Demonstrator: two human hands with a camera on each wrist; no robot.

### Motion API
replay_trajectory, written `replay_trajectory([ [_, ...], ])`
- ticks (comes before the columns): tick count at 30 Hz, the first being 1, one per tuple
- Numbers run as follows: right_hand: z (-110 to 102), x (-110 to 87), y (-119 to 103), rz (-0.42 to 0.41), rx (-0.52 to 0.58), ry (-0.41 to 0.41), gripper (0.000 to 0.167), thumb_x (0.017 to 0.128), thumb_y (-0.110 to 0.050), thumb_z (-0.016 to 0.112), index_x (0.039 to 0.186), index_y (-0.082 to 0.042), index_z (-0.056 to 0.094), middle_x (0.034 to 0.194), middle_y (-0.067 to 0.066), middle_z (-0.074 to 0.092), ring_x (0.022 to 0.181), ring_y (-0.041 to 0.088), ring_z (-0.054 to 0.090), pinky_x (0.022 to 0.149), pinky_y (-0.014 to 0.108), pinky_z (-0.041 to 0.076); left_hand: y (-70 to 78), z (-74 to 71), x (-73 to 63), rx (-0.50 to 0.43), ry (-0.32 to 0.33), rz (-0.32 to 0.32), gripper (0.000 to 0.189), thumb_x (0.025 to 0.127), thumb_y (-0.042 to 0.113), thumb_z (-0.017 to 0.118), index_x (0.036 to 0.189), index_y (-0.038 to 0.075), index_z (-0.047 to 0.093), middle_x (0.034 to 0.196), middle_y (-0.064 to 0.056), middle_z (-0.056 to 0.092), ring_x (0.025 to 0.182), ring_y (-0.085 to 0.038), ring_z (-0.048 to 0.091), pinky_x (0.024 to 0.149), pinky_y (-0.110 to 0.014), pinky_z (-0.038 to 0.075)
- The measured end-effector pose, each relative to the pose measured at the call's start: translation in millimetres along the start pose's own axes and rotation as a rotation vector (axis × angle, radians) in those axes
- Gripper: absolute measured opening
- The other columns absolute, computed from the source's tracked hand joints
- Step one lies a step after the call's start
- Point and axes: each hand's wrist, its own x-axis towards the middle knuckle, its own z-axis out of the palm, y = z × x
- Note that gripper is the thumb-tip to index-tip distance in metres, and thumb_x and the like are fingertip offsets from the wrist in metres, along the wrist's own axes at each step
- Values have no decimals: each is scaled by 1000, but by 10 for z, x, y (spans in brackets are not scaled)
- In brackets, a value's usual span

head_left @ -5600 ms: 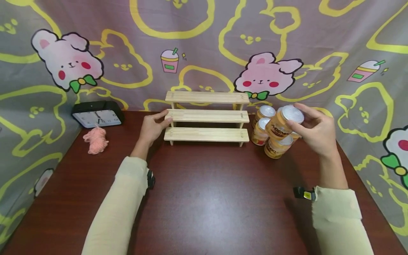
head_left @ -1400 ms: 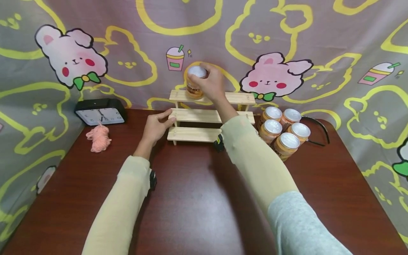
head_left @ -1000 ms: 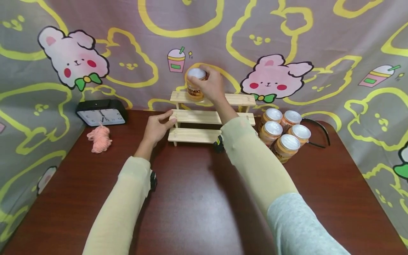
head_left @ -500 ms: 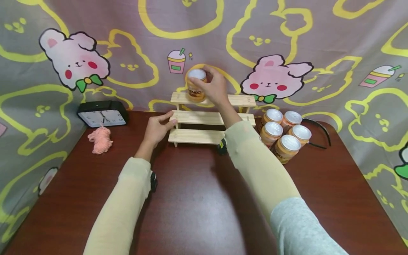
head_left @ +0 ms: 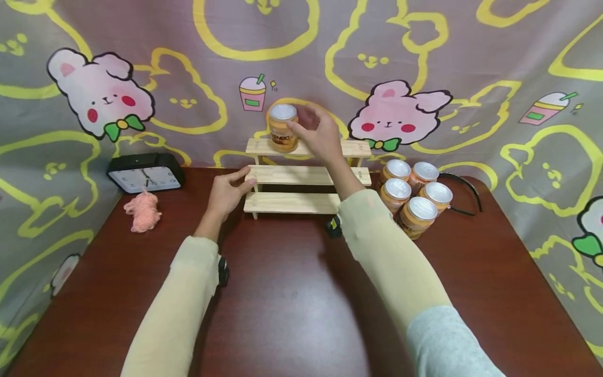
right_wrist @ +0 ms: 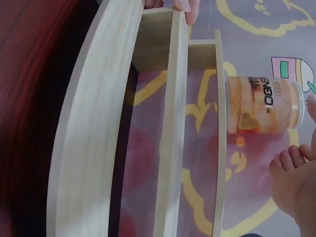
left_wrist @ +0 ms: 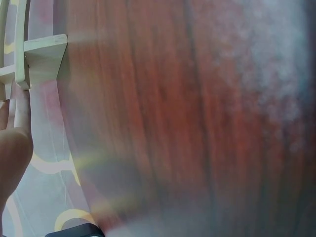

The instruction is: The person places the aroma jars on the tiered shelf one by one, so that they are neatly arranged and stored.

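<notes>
A tiered wooden display stand (head_left: pixel 308 203) with three steps stands at the back of the table. On the left part of its top step sits an upright orange can (head_left: pixel 282 131) with a silver lid and dark lettering. My right hand (head_left: pixel 321 135) is just right of that can, thumb and fingers spread; in the right wrist view a gap shows between the can (right_wrist: pixel 261 105) and the curved fingers (right_wrist: pixel 291 157). My left hand (head_left: pixel 226 193) pinches the left end of the middle step between thumb and fingers.
Several similar orange cans (head_left: pixel 414 217) cluster on the table right of the stand, with a thin black curved band (head_left: pixel 466 186) behind them. A black clock (head_left: pixel 146 173) and pink yarn (head_left: pixel 143 211) lie at the left. Patterned cloth (head_left: pixel 301 68) hangs close behind.
My right hand has brought one can from the right-hand cluster to the top step, and its fingers have now come away from it. My left hand keeps its place on the middle step.
</notes>
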Motion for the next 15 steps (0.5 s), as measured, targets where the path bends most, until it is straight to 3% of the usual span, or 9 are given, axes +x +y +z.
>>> replay_trajectory([
  [4,-53,-53,1,0,-10,4,71,90,-27,81,147,2,50,147,17,53,133,23,52,107,23,42,-4,-32,-7,-4,7,-5,49,96,26,74,141,11,61,145,-5,57,145,-20,36,117,-37,32],
  [15,-265,-242,6,-56,-7,12,62,92,-17,78,144,5,52,146,18,54,135,24,50,111,26,39,26,5,-22,-14,-8,-9,50,97,26,73,142,12,59,147,-5,55,146,-21,34,117,-38,33],
])
